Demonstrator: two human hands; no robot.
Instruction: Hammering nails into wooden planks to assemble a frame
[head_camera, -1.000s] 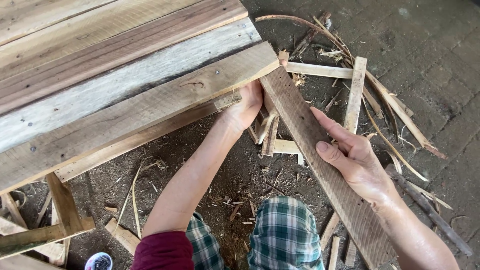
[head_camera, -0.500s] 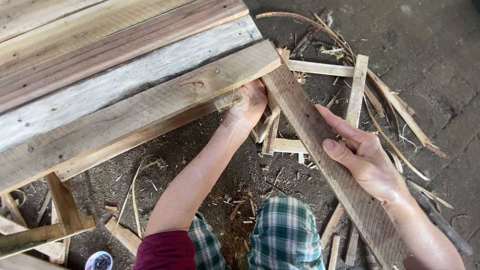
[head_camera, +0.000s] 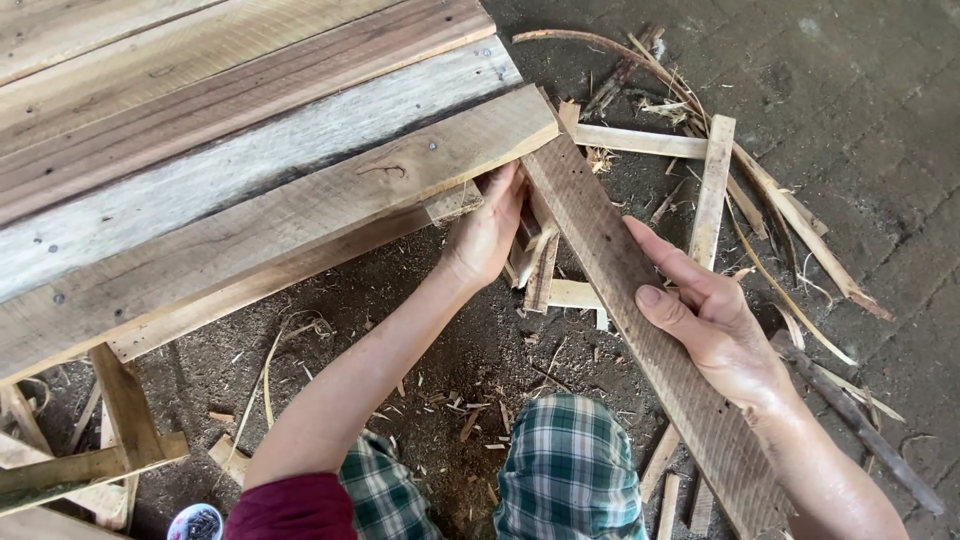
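Observation:
A long rough plank (head_camera: 610, 270) runs slanted from the corner of a wooden bench top (head_camera: 250, 160) down to the lower right. My right hand (head_camera: 715, 325) grips this plank around its middle, thumb on top. My left hand (head_camera: 490, 230) reaches under the bench top's near corner and holds the plank's upper end where it meets the bench's front board (head_camera: 300, 220). The fingers of the left hand are partly hidden behind the wood.
Offcuts and thin strips (head_camera: 712, 190) lie scattered on the dirt floor (head_camera: 880, 120) to the right, with curved slivers of bark (head_camera: 780, 210). The bench's leg and brace (head_camera: 120, 420) stand at lower left. My checked trouser knee (head_camera: 570, 470) is at the bottom centre.
The plank's upper end and my left hand have shifted slightly up toward the bench corner. My right hand has slid a little down and to the right along the plank.

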